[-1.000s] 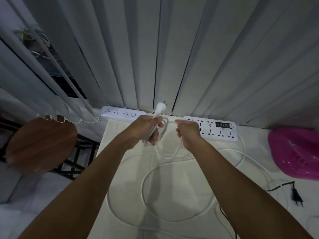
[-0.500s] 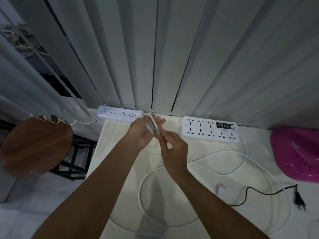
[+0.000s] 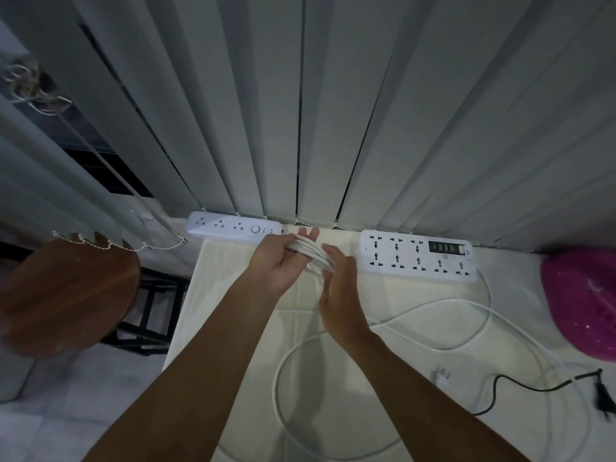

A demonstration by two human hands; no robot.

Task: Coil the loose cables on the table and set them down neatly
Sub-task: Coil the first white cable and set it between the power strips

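Left hand [image 3: 281,265] and right hand [image 3: 338,288] are both clamping the white cable [image 3: 311,253] loops; probably light and springy, best pinched mid-bundle.

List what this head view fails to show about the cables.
Head view: turn count of the white cable, covered by the left hand and right hand.
Head view: its lower loop, cut by the bottom edge and forearms.
Head view: the black cable, plug blurred at right edge, other end behind right forearm.
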